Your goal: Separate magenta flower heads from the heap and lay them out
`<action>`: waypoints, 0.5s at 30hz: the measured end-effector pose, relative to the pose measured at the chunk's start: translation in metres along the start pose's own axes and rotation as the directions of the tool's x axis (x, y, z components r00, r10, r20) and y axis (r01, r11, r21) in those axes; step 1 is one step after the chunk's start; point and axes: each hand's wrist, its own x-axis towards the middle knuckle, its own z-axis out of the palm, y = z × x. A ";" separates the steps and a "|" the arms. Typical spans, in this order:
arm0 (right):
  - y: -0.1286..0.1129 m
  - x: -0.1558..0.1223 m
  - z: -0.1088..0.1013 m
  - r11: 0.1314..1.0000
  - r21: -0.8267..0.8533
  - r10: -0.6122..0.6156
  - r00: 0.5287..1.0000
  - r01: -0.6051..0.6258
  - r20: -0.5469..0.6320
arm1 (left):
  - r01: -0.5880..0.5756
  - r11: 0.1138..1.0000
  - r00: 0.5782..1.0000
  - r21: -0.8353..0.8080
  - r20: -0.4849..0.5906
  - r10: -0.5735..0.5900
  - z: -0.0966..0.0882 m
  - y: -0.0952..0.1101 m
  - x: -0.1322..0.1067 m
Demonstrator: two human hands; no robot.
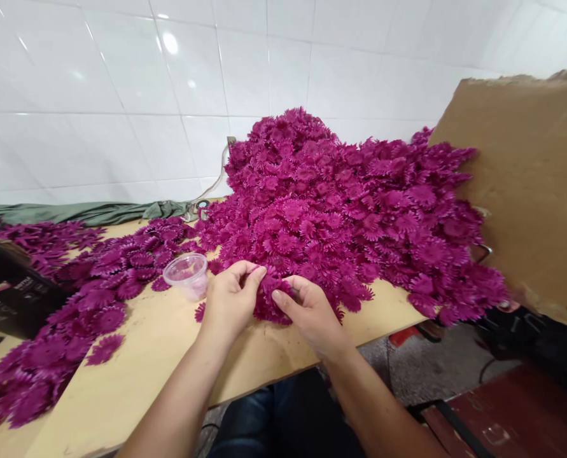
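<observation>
A big heap of magenta fabric flower heads (pixel 340 203) covers the right half of a light wooden table (pixel 168 356). My left hand (pixel 230 299) and my right hand (pixel 312 312) meet at the heap's near edge. Both pinch the same small clump of flower heads (pixel 271 299), fingers closed on its petals. A small clear plastic cup (pixel 186 275) stands just left of my left hand.
A flatter spread of loose flower heads (pixel 73 318) runs along the table's left side. A black box (pixel 11 296) sits at the far left, a green cloth (pixel 87 213) lies by the tiled wall, and a brown cardboard sheet (pixel 526 191) stands at the right.
</observation>
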 end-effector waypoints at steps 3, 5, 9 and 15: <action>-0.005 -0.001 0.001 0.999 -0.014 -0.031 1.000 0.031 0.007 | -0.016 0.997 1.000 0.070 -0.018 0.018 0.003 0.005 0.003; -0.007 -0.003 0.000 0.998 -0.041 -0.055 0.998 0.056 0.020 | -0.048 0.995 0.998 0.092 -0.032 0.051 0.002 0.008 0.008; -0.003 -0.010 -0.009 0.985 -0.165 -0.051 0.999 0.052 0.007 | -0.002 0.998 0.956 0.066 -0.294 0.022 -0.016 0.008 0.033; 0.002 -0.007 -0.019 0.968 -0.247 0.026 0.995 -0.050 -0.099 | -0.168 0.842 0.974 0.513 -0.047 0.223 -0.040 0.001 0.057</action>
